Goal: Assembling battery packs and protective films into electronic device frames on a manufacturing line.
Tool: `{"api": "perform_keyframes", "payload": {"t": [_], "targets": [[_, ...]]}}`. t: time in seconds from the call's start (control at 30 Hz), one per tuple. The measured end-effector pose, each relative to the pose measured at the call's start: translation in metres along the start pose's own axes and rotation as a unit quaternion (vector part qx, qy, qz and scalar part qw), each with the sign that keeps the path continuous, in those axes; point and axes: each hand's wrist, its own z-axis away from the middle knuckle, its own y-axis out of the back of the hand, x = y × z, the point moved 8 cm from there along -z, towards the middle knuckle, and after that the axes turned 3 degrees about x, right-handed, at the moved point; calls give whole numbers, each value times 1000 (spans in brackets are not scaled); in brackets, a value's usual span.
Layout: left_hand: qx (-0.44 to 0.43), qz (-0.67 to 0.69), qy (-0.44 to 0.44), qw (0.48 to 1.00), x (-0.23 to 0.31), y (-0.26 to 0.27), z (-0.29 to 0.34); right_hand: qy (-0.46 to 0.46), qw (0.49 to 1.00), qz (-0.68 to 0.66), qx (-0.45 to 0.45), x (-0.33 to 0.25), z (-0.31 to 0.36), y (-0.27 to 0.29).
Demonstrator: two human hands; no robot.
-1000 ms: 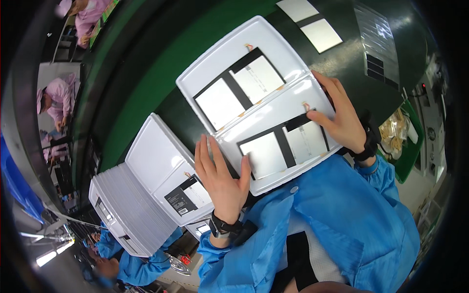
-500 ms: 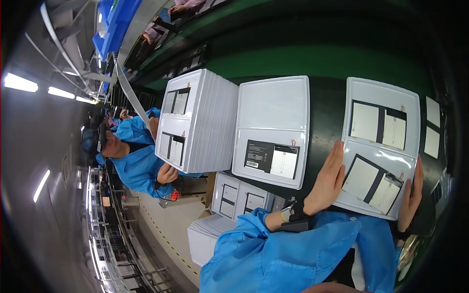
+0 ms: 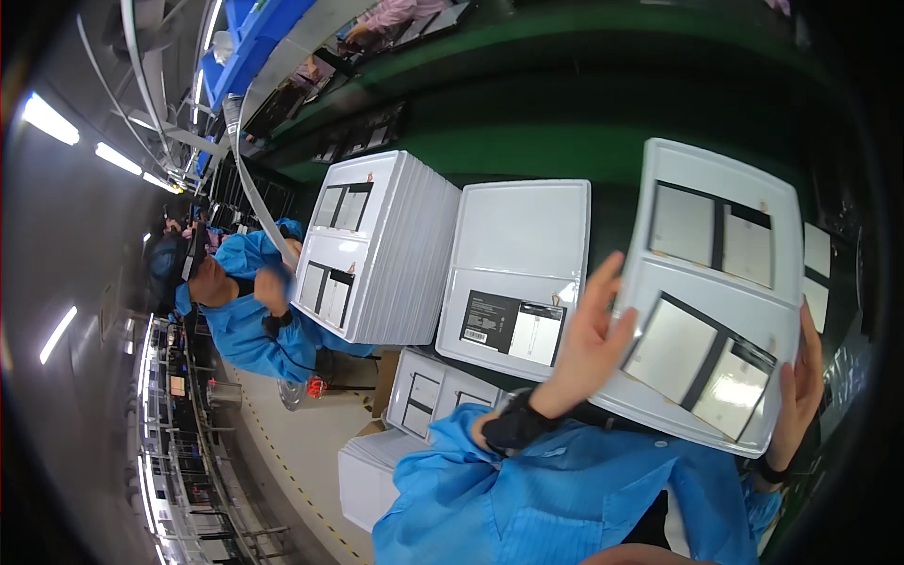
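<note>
A white plastic tray (image 3: 625, 381) is held between my two hands, raised and slightly tilted. My left hand (image 3: 586, 344) is at its left edge, fingers stretched and thumb near the rim. Around the right edge is my right hand (image 3: 799, 391), its fingers partly hidden. Two flat black-and-white battery packs lie in the tray: an upper pack (image 3: 718, 231) and a lower pack (image 3: 702, 363), which sits askew. Left of my left hand, a second white tray (image 3: 518, 231) has one pack (image 3: 492, 320) in its near compartment; its far compartment holds nothing.
A tall stack of white trays (image 3: 400, 254) stands left, topped with packs. More trays (image 3: 372, 471) are stacked lower down. Another pack (image 3: 816, 254) lies past the right edge. A person in blue (image 3: 250, 301) is beside the tall stack. A green bench surface (image 3: 527, 132) runs behind.
The tray between my hands has risen toward me and tilted, shifting slightly left. My left hand has moved left, its fingers spreading more. The other person's hand has moved up and left.
</note>
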Motion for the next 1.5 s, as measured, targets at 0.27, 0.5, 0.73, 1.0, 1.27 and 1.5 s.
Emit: {"api": "perform_keyframes", "payload": {"t": [0.27, 0.5, 0.73, 1.0, 1.27, 1.5], "targets": [[123, -292, -122, 941, 143, 186, -11, -197, 807, -468, -303, -69, -54, -176], [219, -583, -124, 773, 231, 334, 35, -182, 597, -551, -554, -122, -34, -360], [399, -715, -110, 563, 258, 418, 60, -283, 580, -462, -608, -106, 16, -382], [415, -728, -72, 541, 249, 494, 14, -143, 669, -330, -650, -117, 16, -245], [322, -810, 40, 489, 254, 581, 33, -122, 798, -304, -506, -65, 13, -132], [159, -582, -183, 776, 247, 258, -31, -144, 945, -183, -230, -19, 5, -24]]}}
